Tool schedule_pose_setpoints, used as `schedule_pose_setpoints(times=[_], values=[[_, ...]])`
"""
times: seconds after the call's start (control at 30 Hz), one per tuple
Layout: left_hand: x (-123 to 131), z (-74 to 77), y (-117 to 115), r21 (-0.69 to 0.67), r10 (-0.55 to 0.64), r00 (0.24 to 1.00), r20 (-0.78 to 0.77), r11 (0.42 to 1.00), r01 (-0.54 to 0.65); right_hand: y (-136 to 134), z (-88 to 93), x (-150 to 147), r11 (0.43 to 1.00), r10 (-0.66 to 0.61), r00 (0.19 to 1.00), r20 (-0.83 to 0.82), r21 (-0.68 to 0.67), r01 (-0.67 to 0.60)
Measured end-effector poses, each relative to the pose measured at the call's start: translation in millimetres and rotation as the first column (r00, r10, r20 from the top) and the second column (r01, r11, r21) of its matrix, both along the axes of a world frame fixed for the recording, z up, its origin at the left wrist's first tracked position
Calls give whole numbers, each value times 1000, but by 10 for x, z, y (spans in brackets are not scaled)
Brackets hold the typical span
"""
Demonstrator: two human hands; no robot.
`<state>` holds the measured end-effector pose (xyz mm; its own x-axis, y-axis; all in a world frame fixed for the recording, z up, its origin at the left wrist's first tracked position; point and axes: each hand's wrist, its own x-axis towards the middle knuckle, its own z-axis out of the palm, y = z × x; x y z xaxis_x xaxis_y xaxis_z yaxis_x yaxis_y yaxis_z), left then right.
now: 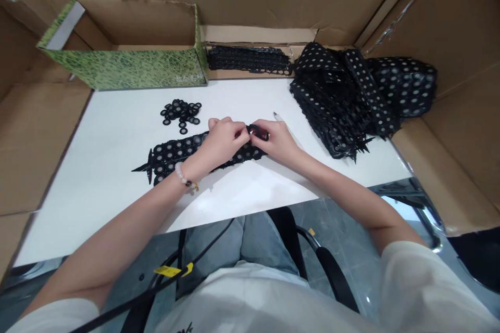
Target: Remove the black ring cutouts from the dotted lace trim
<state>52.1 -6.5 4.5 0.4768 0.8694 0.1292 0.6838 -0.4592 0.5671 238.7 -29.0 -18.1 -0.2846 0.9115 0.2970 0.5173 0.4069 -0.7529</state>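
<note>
A black rubber sheet with rows of round, grey-centred rings (172,150) lies on the white table under my hands. My left hand (224,138) is closed, thumb and fingers pinched together at the sheet's far right part. Close beside it, my right hand (276,140) pinches a curled black strip (258,132), which seems to belong to the sheet's edge. The two hands' fingertips nearly meet there, and they hide part of the sheet. What exactly sits between the left fingertips is hidden. Pointed black tabs (146,167) stick out at the sheet's left end.
Loose black rings (180,112) lie in a pile behind the sheet. A green-patterned box (148,68) stands at the back left. Black strips (250,60) are stacked along the back, and a heap of dotted black sheets (332,99) is at right. A pen-like white stick (278,116) lies near my right hand.
</note>
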Motion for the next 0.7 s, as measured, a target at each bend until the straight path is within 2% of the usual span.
schedule_pose_setpoints(times=[0.1, 0.17, 0.23, 0.27, 0.3, 0.37, 0.47, 0.57, 0.7], values=[[-19, 47, 23, -42, -13, 1000, 16, 999, 13, 18, -20, 4, 1000, -22, 1000, -6, -19, 22], [-57, 80, 61, -163, -9, 997, 71, 986, 20, 47, -43, 19, 997, -62, 997, -37, -47, 61], [-101, 101, 95, -263, 45, 990, 133, 965, -9, 80, -68, 35, 988, -102, 989, -104, -124, 89], [-118, 103, 104, -268, 82, 986, 148, 963, -40, 94, -79, 39, 980, -114, 982, -152, -181, 85], [-129, 98, 105, -232, 113, 983, 145, 970, -77, 104, -87, 40, 968, -117, 971, -211, -244, 64], [-128, 73, 80, -73, 137, 987, 86, 989, -131, 113, -91, 31, 938, -107, 937, -332, -347, -16], [-85, 17, 4, 125, 105, 992, -64, 988, -96, 106, -73, 8, 908, -96, 894, -437, -406, -101], [-50, -26, -38, 141, 57, 992, -113, 989, -41, 103, -47, 7, 904, -75, 879, -471, -403, -139], [-78, -74, 30, 62, 18, 997, -79, 998, -13, 111, -21, 46, 919, -9, 902, -431, -359, -162]])
